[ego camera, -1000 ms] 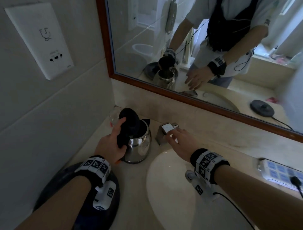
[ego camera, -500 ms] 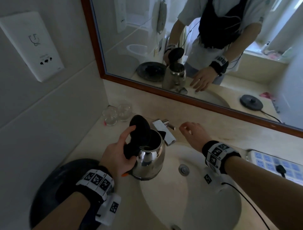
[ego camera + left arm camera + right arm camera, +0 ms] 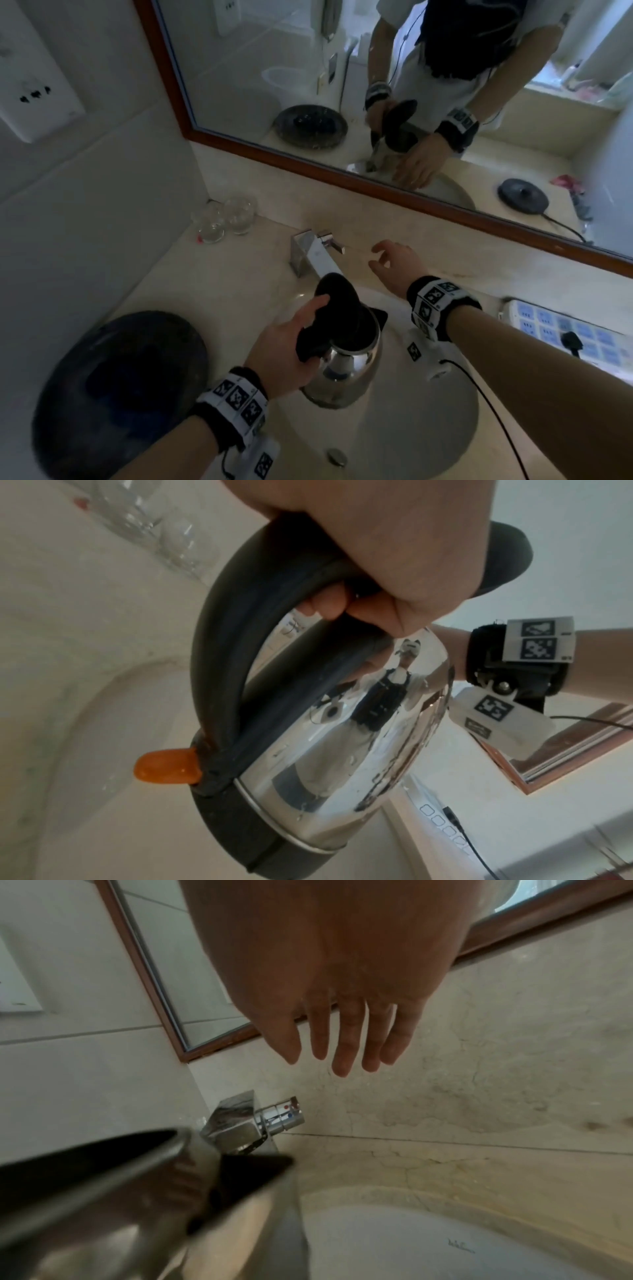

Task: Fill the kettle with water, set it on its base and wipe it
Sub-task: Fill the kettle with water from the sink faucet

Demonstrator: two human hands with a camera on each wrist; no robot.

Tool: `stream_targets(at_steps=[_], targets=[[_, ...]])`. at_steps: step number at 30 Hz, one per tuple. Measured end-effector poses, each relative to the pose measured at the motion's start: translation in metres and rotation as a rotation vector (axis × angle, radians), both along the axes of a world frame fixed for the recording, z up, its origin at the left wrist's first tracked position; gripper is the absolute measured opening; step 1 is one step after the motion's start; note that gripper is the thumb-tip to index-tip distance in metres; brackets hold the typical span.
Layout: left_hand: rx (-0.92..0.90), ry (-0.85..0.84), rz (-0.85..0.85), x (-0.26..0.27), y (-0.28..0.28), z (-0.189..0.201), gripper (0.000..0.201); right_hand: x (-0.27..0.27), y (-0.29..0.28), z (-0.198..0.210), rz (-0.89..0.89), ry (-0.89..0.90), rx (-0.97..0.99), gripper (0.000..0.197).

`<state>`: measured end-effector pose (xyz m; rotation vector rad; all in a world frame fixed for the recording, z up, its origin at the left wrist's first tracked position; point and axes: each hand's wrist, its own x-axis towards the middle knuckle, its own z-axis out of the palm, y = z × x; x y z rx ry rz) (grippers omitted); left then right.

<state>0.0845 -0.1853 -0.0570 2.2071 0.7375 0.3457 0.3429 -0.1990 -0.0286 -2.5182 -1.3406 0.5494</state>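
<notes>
From the head view, your left hand (image 3: 284,346) grasps the kettle (image 3: 346,363) by its handle over the sink (image 3: 428,428), lid up, just below the faucet (image 3: 313,253). The left wrist view shows your fingers wrapped around the black handle (image 3: 219,653). In the right wrist view, your right hand (image 3: 329,969) hovers empty beside the faucet, fingers (image 3: 346,1047) extended.

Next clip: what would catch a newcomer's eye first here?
The steel kettle, lid flipped up, held by its black handle in the left hand over the white sink, just in front of the chrome tap. The right hand, fingers loose and empty, hangs beside the tap's lever. Behind, the wood-framed mirror repeats the scene.
</notes>
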Motion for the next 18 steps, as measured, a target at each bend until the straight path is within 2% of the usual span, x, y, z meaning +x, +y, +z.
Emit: stream_targets(at_steps=[6,9,11,13,18], targets=[[-0.044,-0.007,0.06,0.018,-0.001,-0.032,0.089,0.006,0.03,-0.027,0.03,0.102,-0.101,0.039],[-0.095,-0.004,0.119,0.022,0.005,-0.044,0.09,0.006,0.05,-0.036,0.106,0.145,-0.153,0.047],[-0.12,-0.007,0.139,0.021,0.01,-0.051,0.093,0.002,0.063,-0.04,0.176,0.149,-0.153,0.045],[-0.109,-0.01,0.163,0.021,0.017,-0.058,0.097,-0.001,0.075,-0.044,0.239,0.122,-0.153,0.038],[-0.101,-0.019,0.202,0.024,0.032,-0.065,0.101,-0.002,0.087,-0.049,0.305,-0.081,-0.224,0.029]])
